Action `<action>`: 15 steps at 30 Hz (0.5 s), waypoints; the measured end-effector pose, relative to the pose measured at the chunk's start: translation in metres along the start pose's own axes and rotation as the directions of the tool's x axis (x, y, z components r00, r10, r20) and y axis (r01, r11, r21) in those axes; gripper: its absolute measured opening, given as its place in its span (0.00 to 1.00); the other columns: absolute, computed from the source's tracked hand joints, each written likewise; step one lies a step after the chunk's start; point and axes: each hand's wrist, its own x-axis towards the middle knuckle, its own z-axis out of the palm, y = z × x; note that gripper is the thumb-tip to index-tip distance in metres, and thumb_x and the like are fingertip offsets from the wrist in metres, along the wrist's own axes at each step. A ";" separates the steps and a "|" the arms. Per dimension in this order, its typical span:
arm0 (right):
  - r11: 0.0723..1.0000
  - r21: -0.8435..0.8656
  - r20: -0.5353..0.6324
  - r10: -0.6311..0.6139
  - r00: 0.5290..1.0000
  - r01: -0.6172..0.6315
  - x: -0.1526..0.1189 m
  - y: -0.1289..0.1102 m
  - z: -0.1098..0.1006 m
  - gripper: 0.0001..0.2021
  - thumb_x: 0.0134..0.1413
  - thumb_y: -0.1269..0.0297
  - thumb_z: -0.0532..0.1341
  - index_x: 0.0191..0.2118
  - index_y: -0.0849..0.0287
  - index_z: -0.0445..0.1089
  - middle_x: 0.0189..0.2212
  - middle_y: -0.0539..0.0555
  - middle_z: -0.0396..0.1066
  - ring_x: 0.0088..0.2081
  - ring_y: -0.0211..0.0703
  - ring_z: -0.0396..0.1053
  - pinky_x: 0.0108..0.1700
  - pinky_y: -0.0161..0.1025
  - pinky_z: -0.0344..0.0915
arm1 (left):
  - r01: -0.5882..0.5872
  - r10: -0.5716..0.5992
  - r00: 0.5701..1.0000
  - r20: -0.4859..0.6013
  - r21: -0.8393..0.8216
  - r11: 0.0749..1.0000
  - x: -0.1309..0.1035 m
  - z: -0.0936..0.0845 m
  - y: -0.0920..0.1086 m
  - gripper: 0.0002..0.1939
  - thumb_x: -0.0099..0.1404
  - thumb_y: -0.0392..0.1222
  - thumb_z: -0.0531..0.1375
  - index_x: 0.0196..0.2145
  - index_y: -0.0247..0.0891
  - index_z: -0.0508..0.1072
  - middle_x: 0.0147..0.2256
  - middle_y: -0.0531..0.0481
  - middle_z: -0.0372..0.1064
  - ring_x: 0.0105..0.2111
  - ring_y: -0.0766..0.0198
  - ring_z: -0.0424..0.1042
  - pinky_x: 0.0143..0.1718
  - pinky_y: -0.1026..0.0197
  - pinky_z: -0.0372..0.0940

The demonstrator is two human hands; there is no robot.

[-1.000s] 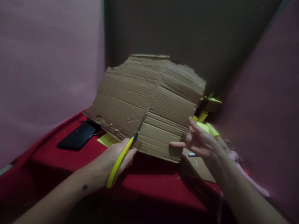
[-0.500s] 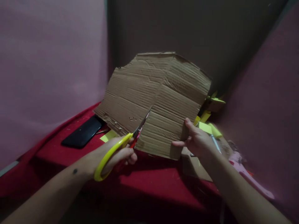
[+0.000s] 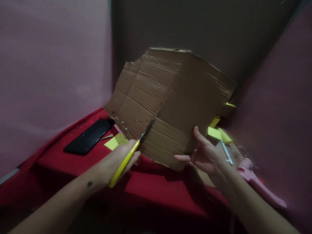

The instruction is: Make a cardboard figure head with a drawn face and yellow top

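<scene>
A large brown cardboard sheet (image 3: 143, 87) stands tilted up in front of me, creased through the middle, with a cut running up from its lower edge. My left hand (image 3: 124, 154) is closed on yellow-handled scissors (image 3: 125, 164). Their blades lie along the cut, and the tip shows near the crease. At the sheet's lower right edge, my right hand (image 3: 207, 151) holds the cardboard, thumb up and one finger stretched across its lower corner. Some of its fingers are hidden.
A black phone (image 3: 89, 136) lies left on the red cloth (image 3: 156, 185), beside a yellow paper piece (image 3: 114, 142). Right of the sheet are yellow folded papers (image 3: 214, 132), a white stick-like item (image 3: 226, 152) and a pink tool (image 3: 260, 185), probably a glue gun. Pink walls flank both sides.
The cardboard has turned and shifted slightly up and right, its right half bending away along the crease. The scissors have rolled, so their handle shows more edge-on. More yellow paper shows at left.
</scene>
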 end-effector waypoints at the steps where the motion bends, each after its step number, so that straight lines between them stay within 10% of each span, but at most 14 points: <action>1: 1.000 -0.022 -0.014 -0.001 1.000 0.000 -0.001 -0.001 0.001 0.19 0.53 0.52 0.69 0.50 0.47 0.71 0.62 0.55 0.66 0.56 0.65 0.70 0.35 0.65 0.79 | 0.020 -0.020 1.000 0.016 0.014 1.000 -0.001 0.000 0.006 0.15 0.55 0.54 0.60 0.33 0.41 0.65 0.23 0.53 0.70 0.21 0.61 0.70 0.18 0.63 0.63; 9: 0.993 -0.110 -0.103 0.036 0.994 -0.048 0.008 -0.010 0.003 0.15 0.62 0.56 0.63 0.53 0.46 0.71 0.57 0.53 0.70 0.56 0.57 0.70 0.29 0.59 0.80 | 0.078 0.033 0.941 0.337 -0.311 0.947 0.001 -0.019 0.017 0.20 0.52 0.48 0.64 0.40 0.38 0.67 0.29 0.47 0.76 0.27 0.56 0.76 0.25 0.58 0.71; 15: 0.989 -0.039 -0.026 0.144 0.989 -0.145 -0.001 -0.007 0.007 0.17 0.64 0.54 0.61 0.55 0.54 0.69 0.49 0.60 0.76 0.43 0.58 0.78 0.19 0.50 0.78 | -0.291 0.318 0.880 0.353 -0.128 0.948 0.014 -0.026 0.014 0.10 0.64 0.46 0.58 0.29 0.39 0.73 0.31 0.48 0.75 0.33 0.58 0.75 0.41 0.57 0.71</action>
